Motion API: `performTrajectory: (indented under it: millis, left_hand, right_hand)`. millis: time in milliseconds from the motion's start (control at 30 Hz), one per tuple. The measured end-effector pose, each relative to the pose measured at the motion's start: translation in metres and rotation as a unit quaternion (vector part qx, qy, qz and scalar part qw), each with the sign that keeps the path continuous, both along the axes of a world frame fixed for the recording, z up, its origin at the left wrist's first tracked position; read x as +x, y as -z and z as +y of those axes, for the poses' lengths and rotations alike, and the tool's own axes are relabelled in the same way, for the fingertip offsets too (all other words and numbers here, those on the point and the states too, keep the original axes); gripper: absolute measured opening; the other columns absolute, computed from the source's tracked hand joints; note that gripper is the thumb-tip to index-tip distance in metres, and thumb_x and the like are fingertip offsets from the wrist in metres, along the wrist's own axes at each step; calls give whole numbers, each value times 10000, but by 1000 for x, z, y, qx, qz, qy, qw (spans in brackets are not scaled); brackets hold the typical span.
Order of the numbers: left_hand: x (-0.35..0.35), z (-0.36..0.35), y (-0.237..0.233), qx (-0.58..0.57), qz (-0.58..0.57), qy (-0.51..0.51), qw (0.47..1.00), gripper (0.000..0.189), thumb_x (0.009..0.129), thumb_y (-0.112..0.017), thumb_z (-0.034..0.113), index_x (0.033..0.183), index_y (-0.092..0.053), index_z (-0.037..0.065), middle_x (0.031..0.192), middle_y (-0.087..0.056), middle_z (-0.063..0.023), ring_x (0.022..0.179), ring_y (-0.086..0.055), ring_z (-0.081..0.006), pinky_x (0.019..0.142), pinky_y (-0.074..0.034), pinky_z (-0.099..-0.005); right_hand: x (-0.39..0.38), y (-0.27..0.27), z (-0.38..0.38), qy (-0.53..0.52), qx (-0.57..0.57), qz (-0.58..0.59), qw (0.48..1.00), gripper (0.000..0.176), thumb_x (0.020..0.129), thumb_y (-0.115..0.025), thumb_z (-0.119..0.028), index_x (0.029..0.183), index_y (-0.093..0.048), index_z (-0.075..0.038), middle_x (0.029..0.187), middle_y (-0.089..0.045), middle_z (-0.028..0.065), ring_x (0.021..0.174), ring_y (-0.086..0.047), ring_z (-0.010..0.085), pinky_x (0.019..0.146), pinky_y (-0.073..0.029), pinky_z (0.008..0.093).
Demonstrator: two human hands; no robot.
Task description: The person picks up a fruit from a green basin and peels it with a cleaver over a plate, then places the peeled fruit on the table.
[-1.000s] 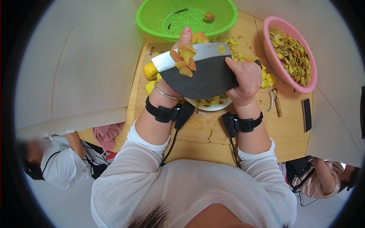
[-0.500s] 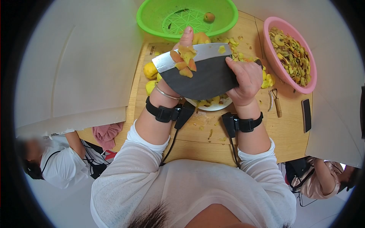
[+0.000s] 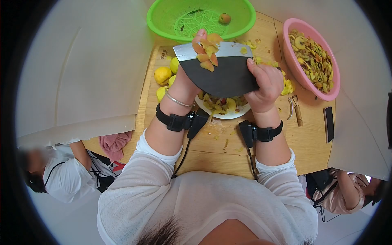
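My right hand (image 3: pixel 265 83) is closed on a wide cleaver (image 3: pixel 222 77) with a dark blade and a bright silver edge strip, its thumb on the blade face. Orange and yellow fruit peels (image 3: pixel 207 57) cling to the blade's left part. Beside that end is my left hand (image 3: pixel 188 81); its thumb points up past the edge and its fingers are hidden behind the blade. Below the cleaver stands a white bowl (image 3: pixel 228 117) of peels and fruit scraps. Several peeled yellow fruits (image 3: pixel 163 75) lie left of my left hand.
A green basket (image 3: pixel 153 20) with one small fruit (image 3: pixel 224 18) stands at the back. At the right are a pink basin (image 3: pixel 287 49) full of peels, a wooden-handled peeler (image 3: pixel 298 114) and a phone (image 3: pixel 329 124). A pink cloth (image 3: pixel 115 145) lies at left. Two people sit beyond the partitions.
The cleaver has shifted slightly right and up with both hands, peels still on it. More of the white bowl and of the yellow fruits now shows.
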State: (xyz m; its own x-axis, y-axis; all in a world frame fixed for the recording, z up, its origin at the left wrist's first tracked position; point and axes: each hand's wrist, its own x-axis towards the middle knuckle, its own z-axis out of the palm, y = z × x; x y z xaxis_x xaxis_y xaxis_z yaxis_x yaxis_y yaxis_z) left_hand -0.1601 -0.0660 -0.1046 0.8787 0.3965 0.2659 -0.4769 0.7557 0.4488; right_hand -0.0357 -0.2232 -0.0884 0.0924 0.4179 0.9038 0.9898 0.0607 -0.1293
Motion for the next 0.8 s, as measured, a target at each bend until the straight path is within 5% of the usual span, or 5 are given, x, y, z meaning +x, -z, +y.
performTrajectory:
  millis: [133, 267, 533, 667, 800]
  left_hand:
    - [-4, -8, -5, 67, 60, -112, 990, 326, 990, -489, 359, 1202, -531, 115, 1092, -587, -25, 1023, -574, -138, 902, -463, -280]
    - [-3, 3, 2, 18, 59, -80, 995, 295, 984, -496, 330, 1166, -530, 101, 1085, -587, -26, 1023, -578, -143, 893, -468, -286]
    - [-2, -27, -39, 134, 215, -275, 927, 388, 997, -430, 428, 993, -583, 70, 858, -611, -38, 753, -601, -119, 660, -484, -248]
    - [-8, -19, -29, 210, 214, -233, 925, 374, 999, -428, 421, 1095, -570, 89, 896, -625, -31, 817, -610, -132, 727, -508, -258]
    - [-6, -25, -40, 219, 240, -250, 912, 413, 986, -409, 428, 1055, -577, 57, 812, -576, -36, 665, -520, -118, 560, -447, -253]
  right_hand:
    - [4, 7, 6, -5, 40, 7, 999, 282, 634, -745, -110, 910, -691, -120, 673, -593, 30, 593, -554, 222, 538, -388, 334]
    - [5, 7, 5, 3, 34, 15, 999, 244, 649, -751, -104, 881, -678, -119, 652, -584, 34, 581, -552, 226, 538, -391, 336]
    - [6, 6, 4, 8, 29, 33, 999, 283, 617, -768, -119, 886, -679, -112, 657, -594, 51, 596, -575, 247, 545, -410, 337]
    - [9, 8, 3, 24, 15, 41, 999, 292, 592, -754, -71, 875, -689, -106, 675, -611, 68, 614, -594, 259, 558, -433, 341]
    - [14, 14, 3, 38, 18, 106, 994, 300, 578, -703, 21, 858, -696, -87, 704, -634, 96, 635, -610, 280, 577, -457, 343]
